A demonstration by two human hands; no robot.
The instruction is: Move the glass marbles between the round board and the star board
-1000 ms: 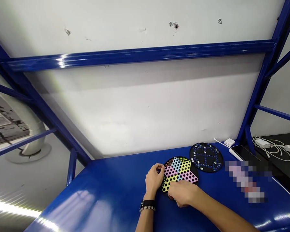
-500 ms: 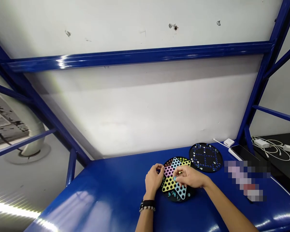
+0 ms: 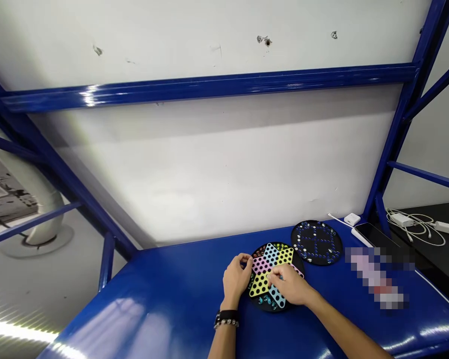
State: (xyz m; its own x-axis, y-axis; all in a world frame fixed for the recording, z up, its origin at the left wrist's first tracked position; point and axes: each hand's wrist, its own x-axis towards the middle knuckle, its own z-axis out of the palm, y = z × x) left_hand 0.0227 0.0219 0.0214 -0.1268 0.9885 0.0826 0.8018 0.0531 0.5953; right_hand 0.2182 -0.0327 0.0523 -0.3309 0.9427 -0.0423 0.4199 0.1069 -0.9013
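A round black Chinese checkers board [image 3: 257, 305] with a pink, yellow and blue hole-studded star [image 3: 261, 284] lies on the blue table. Glass marbles [image 3: 268, 300] sit in the pockets around its rim, with blue-green ones at the near side. My left hand [image 3: 236, 276] rests at the board's left edge, fingers curled in; whatever is inside them is hidden. Over the star's middle, my right hand [image 3: 291, 285] points down with thumb and forefinger pinched together. The blue-green marble seen in this pinch earlier is now covered by the fingers.
Touching distance behind on the right lies another round black board [image 3: 316, 243] with blue cross markings and small glass pieces. Farther right are a dark phone [image 3: 376, 234], a white charger [image 3: 352, 219] and a blurred-out item [image 3: 376, 279]. Blue frame bars [image 3: 209, 89] cross the white wall.
My right hand has turned and lowered toward the star's middle, and its marble is no longer visible. My left hand stays at the board's edge. The view has shifted slightly.
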